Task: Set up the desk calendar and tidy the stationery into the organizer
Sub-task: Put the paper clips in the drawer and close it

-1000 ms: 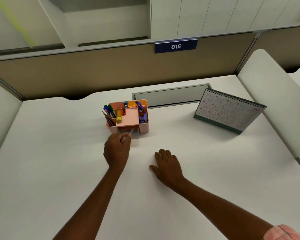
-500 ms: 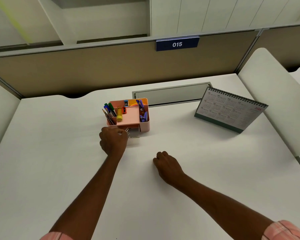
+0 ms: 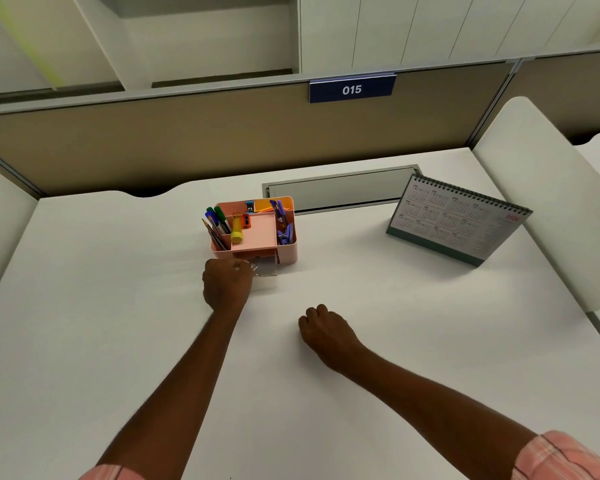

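The white desk (image 3: 118,323) carries every item, bounded at the far edge by a tan partition (image 3: 187,140) bearing a blue plate marked 015 (image 3: 351,89). A grey cable hatch (image 3: 340,190) is recessed in the desk beyond both hands. The desk calendar (image 3: 454,221) stands upright on its tent base, spiral binding uppermost, well apart from both hands, to the far right of the right hand. The pink organizer (image 3: 284,252) sits directly beyond the left hand, just past its knuckles. Its left compartment holds upright pens (image 3: 217,220); a yellow glue stick (image 3: 236,229) and a small orange item (image 3: 246,220) lie at the centre tray; purple clips (image 3: 284,233) occupy the right compartment. A clear drawer (image 3: 265,268) projects from the organizer's front face, immediately right of the left hand's fingertips. The left hand (image 3: 226,284) is curled closed, fingers bunched at the drawer's edge; a small pale item shows between the fingertips, too small to identify, and contact with the drawer cannot be confirmed. The right hand (image 3: 326,332) rests on the desk as a loose fist, nearer the person and to the right of the left hand; whether it encloses anything cannot be determined. Pink checked sleeves (image 3: 561,459) show at the lower frame edge.
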### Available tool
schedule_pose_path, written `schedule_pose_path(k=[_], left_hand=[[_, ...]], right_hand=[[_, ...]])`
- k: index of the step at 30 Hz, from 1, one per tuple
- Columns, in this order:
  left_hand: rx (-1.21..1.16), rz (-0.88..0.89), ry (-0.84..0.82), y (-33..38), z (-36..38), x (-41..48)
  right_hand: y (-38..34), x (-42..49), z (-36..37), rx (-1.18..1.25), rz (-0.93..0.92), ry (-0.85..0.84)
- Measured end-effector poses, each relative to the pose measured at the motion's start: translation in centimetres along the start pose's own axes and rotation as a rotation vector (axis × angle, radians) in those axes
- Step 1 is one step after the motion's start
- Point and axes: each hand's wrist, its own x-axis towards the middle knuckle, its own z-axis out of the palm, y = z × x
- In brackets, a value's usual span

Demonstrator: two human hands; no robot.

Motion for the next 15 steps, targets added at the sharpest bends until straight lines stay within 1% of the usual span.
schedule_pose_path(k=[4,7,8,12,15], left_hand=[[-0.039,0.22,0.103,-0.5,-0.6,-3.3],[-0.021,0.326,0.181,-2.0,-0.7,-5.3],[-0.027,0.351,0.176,-2.6,-0.5,-5.5],[-0.09,0.381,0.043,-3.5,-0.2,-5.7],[-0.092,0.367,0.066,-3.0,-0.5,-5.8]], right_hand=[[-0.2,0.3,0.0,-0.033,0.007,0.035],[-0.1,0.6,0.5,-0.044,0.043,0.075],[0.1,0.7,0.7,-0.04,0.056,0.093],[0.4,0.8,1.3,-0.003,0.084,0.12],[0.6,0.7,1.3,0.047,0.101,0.121]])
